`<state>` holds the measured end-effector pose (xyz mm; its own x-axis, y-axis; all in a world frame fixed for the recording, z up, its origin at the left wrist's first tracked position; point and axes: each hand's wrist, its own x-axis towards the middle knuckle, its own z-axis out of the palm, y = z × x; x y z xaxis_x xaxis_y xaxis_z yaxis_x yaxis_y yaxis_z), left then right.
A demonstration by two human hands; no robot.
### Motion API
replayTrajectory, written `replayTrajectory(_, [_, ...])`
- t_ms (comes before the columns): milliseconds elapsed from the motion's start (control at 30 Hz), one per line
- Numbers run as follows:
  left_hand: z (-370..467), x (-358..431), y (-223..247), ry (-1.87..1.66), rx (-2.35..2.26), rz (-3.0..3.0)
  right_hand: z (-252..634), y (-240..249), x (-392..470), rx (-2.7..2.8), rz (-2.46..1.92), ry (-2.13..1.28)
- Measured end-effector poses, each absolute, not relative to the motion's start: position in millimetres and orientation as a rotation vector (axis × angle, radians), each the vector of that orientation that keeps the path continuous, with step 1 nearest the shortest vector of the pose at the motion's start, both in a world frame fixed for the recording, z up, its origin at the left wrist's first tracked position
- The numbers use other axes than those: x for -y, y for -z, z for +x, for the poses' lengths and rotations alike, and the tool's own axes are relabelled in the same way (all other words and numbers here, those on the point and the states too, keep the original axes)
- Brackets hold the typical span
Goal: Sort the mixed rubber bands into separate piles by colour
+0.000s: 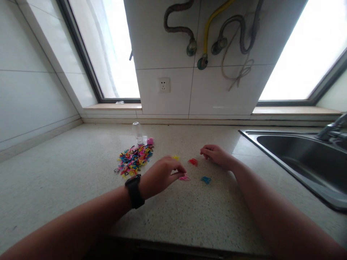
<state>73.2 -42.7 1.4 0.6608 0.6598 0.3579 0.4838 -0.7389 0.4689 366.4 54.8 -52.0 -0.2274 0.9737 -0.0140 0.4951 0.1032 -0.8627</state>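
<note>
Speckled countertop [173,216]: left hand [165,172], thumb and index narrowly pinched at pink rubber bands [184,177], grip unclear; right hand [216,154], fingers curled narrow, contents unclear, near red bands [193,161]; multicoloured band pile [135,159] farther left

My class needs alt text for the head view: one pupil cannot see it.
A person's left hand is at a small pink cluster on a speckled counter; the right hand is beside a red cluster. A blue cluster, a yellow cluster and a multicoloured heap lie nearby; a sink is right.
</note>
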Motion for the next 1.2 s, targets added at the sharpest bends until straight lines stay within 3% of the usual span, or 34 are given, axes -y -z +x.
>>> replayTrajectory(333, [74.2,42.2,19.8,-0.619,-0.831,2.750,363.1,48.1,-51.4,1.806,-1.441,-1.027])
replayTrajectory(600, [83.2,64.2,8.6,-0.651,-0.791,2.758,365.2,49.4,-52.0,1.829,-1.436,-0.983])
replayTrajectory(933, [102.5,117.4,37.4,-0.518,0.041,3.063,365.3,48.8,-51.2,1.869,-1.466,-0.923])
replayTrajectory(1200, [99.8,113.4,43.6,-0.570,0.117,3.200,353.5,39.4,-41.9,1.929,-1.443,-0.836])
